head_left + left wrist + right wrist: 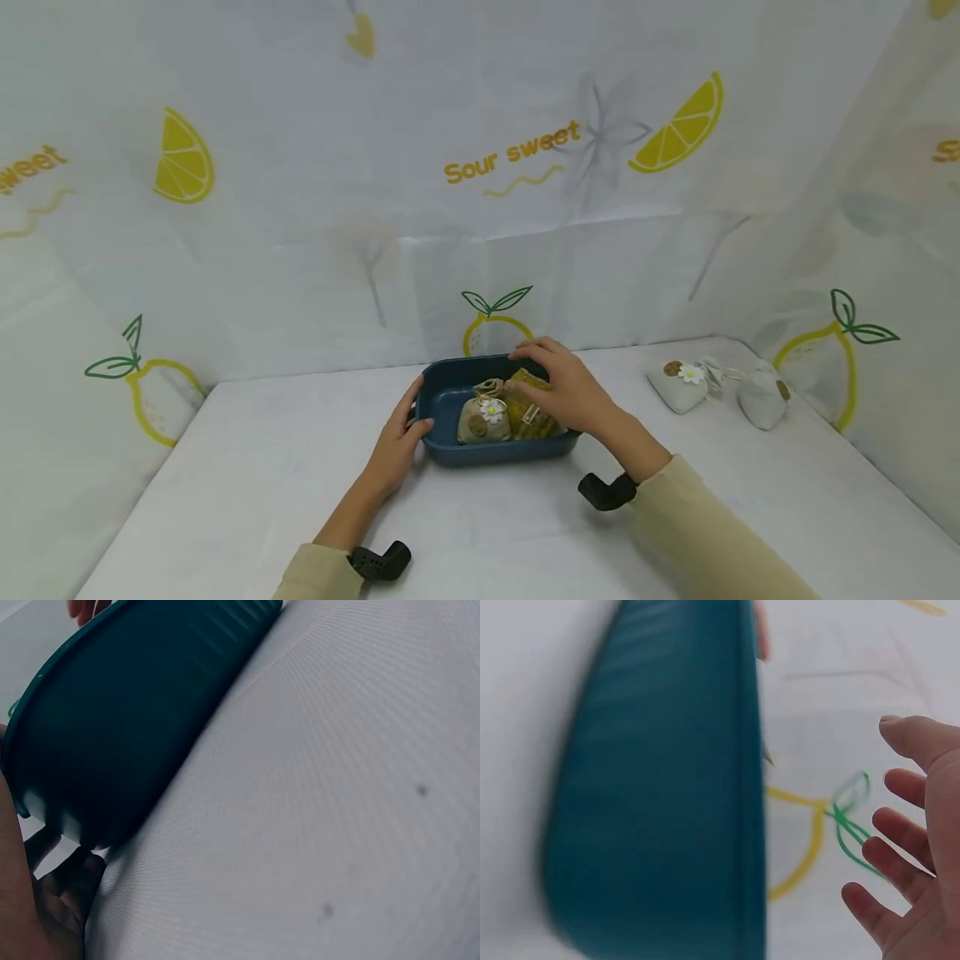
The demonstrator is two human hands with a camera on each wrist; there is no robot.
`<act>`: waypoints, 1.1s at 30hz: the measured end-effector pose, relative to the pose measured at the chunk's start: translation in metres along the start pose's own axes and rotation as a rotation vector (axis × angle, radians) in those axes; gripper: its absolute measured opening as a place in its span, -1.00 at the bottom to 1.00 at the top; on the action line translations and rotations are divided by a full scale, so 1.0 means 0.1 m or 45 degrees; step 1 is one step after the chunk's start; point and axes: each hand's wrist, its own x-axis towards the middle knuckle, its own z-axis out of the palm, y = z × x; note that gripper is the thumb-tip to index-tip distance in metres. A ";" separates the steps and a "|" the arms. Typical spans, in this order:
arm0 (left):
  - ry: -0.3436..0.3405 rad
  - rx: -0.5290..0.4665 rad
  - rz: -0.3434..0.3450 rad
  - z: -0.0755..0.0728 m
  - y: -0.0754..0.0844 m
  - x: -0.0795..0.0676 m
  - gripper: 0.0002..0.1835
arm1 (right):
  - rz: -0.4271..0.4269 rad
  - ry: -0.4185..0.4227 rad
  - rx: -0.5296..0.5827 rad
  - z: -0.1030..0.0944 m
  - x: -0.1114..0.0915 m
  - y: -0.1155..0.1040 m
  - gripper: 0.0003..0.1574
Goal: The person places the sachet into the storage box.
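A: What does the bin (495, 455) look like?
B: Dark blue, oblong, round-cornered, with ribs along its outer wall in the left wrist view. It stands on the white-covered bench (480, 533), near the far edge.
A: And inside?
B: A beige drawstring sachet (472, 427) with a white daisy (492, 410) and brown patch; just right of it, a mottled yellow-brown pouch (517, 410) with a small pale tag (531, 414).
A: The hands?
B: The left hand (397, 446) grasps the bin's left end. The right hand (573, 392) is over the pouch, fingers loosely spread, gripping nothing; whether it touches, I can't tell.
A: Farther out?
B: Two pale grey-green sachets (681, 393) on the right.
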 end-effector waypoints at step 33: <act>-0.004 0.035 -0.007 0.00 0.01 -0.01 -0.28 | 0.403 0.441 -0.105 -0.56 -0.71 1.39 -0.28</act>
